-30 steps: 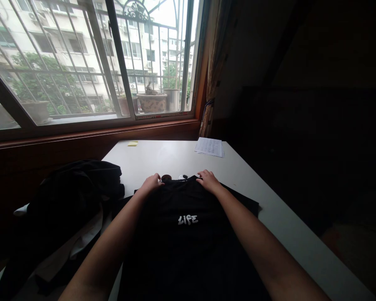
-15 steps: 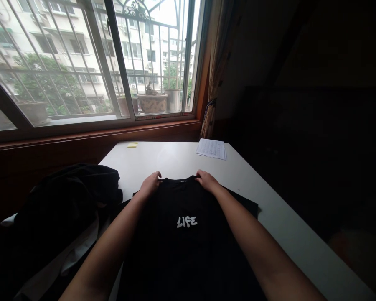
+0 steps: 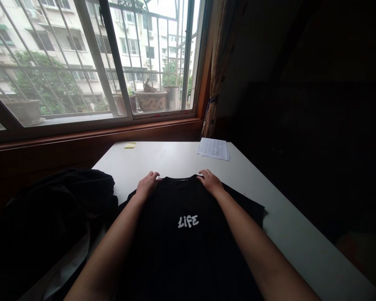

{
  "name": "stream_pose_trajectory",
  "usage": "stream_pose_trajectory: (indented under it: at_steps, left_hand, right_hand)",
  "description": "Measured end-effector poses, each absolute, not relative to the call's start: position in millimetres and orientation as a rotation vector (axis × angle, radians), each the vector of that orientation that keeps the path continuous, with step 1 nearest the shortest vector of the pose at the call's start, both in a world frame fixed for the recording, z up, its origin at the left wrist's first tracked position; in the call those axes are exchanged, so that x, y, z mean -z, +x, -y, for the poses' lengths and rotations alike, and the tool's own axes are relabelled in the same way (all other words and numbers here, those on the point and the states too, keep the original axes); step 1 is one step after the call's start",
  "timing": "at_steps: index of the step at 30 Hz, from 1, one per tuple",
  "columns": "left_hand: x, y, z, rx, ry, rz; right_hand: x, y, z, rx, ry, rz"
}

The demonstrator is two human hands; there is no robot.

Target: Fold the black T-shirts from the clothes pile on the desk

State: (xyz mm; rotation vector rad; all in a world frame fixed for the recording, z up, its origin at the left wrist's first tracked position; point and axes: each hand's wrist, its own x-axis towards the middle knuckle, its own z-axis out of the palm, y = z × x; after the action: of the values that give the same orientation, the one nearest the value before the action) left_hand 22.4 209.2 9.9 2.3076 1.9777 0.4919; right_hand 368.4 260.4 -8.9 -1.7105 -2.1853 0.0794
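A black T-shirt (image 3: 188, 246) with the white word "LIFE" on its chest lies flat on the white table (image 3: 175, 156), collar away from me. My left hand (image 3: 146, 185) rests on the shirt's left shoulder beside the collar, fingers bent and pressed on the cloth. My right hand (image 3: 209, 181) sits on the right shoulder beside the collar, its fingertips closed on the fabric edge. Both forearms stretch over the shirt's sides.
A heap of dark clothes (image 3: 50, 217) lies at the left of the table. A printed paper sheet (image 3: 214, 148) and a yellow sticky pad (image 3: 130, 145) lie at the far edge. A barred window (image 3: 90, 62) and a curtain (image 3: 217, 67) stand behind.
The shirt's collar edge has been drawn a little farther out and flattened, covering small dark objects that showed beyond it a second ago. Both hands stayed at the shoulders.
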Motion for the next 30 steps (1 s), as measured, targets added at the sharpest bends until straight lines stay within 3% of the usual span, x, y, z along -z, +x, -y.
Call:
stream_pose_trajectory:
  at_steps: [7, 12, 21, 27, 30]
  left_hand:
    - [-8, 20, -219, -0.475, 2.308, -2.067]
    - [-7, 20, -219, -0.487, 2.312, -2.109]
    - [-12, 21, -216, -0.586, 2.375, -2.041]
    - [-27, 44, -202, -0.666, 2.487, -1.944]
    - [-33, 85, -182, -0.599, 2.654, -1.723]
  right_hand:
    - [11, 386, -269, -0.035, -1.723, 2.189]
    - [12, 451, -262, -0.062, -1.810, 2.076]
    - [7, 586, -187, -0.279, -1.898, 1.809]
    - [3, 598, -138, -0.533, -1.818, 1.819]
    - [5, 591, -126, -0.482, -1.877, 1.796]
